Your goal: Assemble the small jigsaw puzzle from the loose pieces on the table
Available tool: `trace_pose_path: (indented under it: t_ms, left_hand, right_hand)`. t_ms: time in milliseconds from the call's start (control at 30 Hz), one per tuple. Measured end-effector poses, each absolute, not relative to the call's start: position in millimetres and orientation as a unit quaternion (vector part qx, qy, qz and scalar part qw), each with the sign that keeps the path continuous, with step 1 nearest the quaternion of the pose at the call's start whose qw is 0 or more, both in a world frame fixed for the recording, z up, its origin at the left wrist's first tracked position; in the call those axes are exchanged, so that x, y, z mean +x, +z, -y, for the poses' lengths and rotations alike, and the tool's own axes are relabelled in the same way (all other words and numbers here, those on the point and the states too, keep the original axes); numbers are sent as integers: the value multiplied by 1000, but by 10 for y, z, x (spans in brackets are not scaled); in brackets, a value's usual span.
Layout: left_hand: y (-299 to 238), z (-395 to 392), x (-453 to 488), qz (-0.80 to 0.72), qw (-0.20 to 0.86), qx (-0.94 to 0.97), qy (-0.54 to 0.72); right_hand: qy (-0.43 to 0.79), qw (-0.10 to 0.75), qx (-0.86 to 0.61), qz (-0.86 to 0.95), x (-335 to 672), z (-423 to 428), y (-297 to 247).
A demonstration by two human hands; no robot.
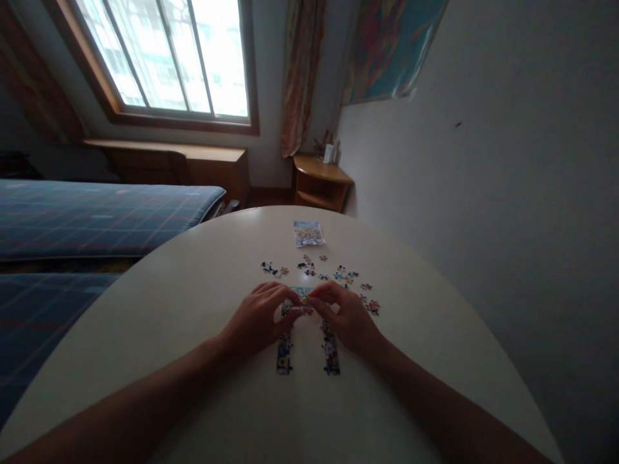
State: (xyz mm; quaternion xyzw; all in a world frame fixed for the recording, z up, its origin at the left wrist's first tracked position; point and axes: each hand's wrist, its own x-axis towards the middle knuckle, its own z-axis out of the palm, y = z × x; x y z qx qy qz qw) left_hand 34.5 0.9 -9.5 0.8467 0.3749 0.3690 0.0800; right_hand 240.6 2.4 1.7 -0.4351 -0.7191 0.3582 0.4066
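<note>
Puzzle's left strip lies on the surface — left hand curled at the top strip, right hand opposite; whether either's fingers grip a piece, I can't tell. Best press flat, gently — no nudging the right strip askew.

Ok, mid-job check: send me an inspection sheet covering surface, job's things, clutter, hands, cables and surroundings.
Surface: pale table with a curved far edge.
Job's things: left strip and right strip of puzzle, running toward the person; loose pieces beyond and to the right.
Clutter: printed packet or card beyond the pieces.
Hands: left hand and right hand close together over the puzzle's far end; exact grip unclear.
Cables: nothing seen.
Surroundings: bright window ahead, plaid-covered bed left, wall right.
</note>
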Motion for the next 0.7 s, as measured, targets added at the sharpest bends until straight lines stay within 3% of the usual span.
trace_pose_path:
  t_ms: [267, 700]
  left_hand:
    - [-131, -50, 340, -357, 49, 844, 396]
    - [-118, -39, 321, -365, 48, 842, 393]
  right_hand:
    - [389, 392, -411, 726, 2399, 4, 37]
    - [259, 380, -407, 789, 2456, -15, 41]
